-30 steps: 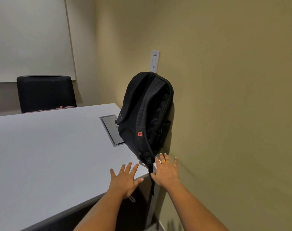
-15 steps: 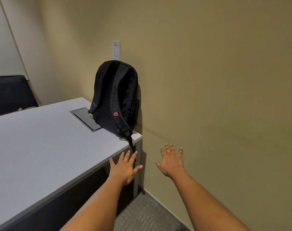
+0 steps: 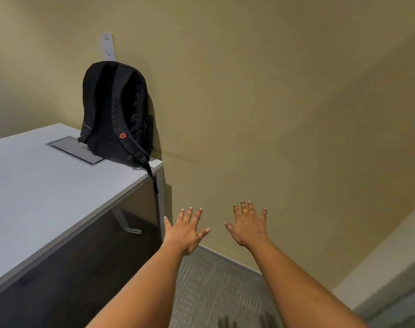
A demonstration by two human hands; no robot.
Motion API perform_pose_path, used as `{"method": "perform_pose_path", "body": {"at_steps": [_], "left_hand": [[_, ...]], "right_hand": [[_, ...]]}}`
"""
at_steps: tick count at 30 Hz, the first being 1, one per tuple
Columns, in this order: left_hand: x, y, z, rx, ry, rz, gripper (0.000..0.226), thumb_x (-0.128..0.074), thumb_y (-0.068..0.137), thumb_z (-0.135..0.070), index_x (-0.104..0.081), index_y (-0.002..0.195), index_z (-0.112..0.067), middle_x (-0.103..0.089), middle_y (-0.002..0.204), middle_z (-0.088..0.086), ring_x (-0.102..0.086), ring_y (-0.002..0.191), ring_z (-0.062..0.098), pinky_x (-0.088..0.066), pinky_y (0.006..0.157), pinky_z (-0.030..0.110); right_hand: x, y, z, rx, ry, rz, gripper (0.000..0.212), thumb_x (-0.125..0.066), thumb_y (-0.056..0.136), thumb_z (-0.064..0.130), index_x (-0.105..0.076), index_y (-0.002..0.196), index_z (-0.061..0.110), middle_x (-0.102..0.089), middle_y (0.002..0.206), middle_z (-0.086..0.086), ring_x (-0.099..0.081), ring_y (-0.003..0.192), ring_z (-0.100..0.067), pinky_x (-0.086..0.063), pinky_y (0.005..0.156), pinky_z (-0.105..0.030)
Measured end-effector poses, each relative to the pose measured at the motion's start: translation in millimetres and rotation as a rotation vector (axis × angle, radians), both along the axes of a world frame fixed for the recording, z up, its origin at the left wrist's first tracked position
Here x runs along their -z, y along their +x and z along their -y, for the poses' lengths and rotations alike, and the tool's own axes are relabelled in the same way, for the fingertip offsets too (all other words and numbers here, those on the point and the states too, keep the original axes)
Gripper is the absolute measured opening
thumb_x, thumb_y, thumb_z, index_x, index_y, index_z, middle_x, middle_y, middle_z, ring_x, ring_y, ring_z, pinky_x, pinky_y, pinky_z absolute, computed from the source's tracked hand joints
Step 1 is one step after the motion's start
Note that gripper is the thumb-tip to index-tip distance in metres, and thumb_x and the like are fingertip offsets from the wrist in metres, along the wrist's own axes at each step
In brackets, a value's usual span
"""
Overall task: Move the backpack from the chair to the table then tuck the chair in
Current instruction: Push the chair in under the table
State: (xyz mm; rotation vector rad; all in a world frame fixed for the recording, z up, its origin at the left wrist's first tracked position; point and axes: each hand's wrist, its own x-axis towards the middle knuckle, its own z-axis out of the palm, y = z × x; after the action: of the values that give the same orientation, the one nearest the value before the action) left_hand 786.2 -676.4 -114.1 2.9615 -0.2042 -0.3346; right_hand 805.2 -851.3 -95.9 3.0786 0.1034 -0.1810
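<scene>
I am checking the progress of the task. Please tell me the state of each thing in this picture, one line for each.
backpack: upright on the table corner, leaning on the wall, held by nobody.
backpack strap: hanging over the table edge.
table: carries the backpack near its far corner.
floor box lid: closed, flush in the tabletop, partly under the backpack.
left hand: open, fingers spread, empty.
right hand: open, fingers spread, empty, ring on one finger.

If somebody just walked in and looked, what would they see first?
Probably the black backpack, standing upright on the far corner of the grey table and leaning on the yellowish wall, with one strap hanging over the table's edge. Next, the two bare hands held out over the carpet: the left hand and the right hand, both open with fingers spread and holding nothing. The right one wears a gold ring.
</scene>
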Motion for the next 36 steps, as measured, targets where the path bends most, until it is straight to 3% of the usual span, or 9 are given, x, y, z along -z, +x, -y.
{"method": "perform_pose_path", "body": {"at_steps": [17,36], "left_hand": [[3,-213,61,0.154,0.017,0.012,0.069,-0.016,0.094,-0.059,0.003,0.150,-0.025,0.002,0.159,0.003,0.003,0.146,0.022,-0.002,0.112,0.061],[-11,-405,31,0.307,0.039,0.013,0.069,-0.017,0.094,-0.060,0.002,0.150,-0.024,0.002,0.159,0.002,0.005,0.146,0.021,-0.001,0.113,0.061]], "right_hand": [[0,-234,67,0.202,0.059,0.052,0.066,-0.027,0.095,0.053,-0.014,0.148,0.017,-0.010,0.158,-0.007,-0.002,0.145,-0.024,-0.002,0.111,-0.060],[-3,-454,30,0.375,0.099,0.040,0.069,-0.027,0.094,0.057,-0.010,0.148,0.017,-0.007,0.158,-0.008,-0.001,0.145,-0.025,0.001,0.112,-0.058]]}}
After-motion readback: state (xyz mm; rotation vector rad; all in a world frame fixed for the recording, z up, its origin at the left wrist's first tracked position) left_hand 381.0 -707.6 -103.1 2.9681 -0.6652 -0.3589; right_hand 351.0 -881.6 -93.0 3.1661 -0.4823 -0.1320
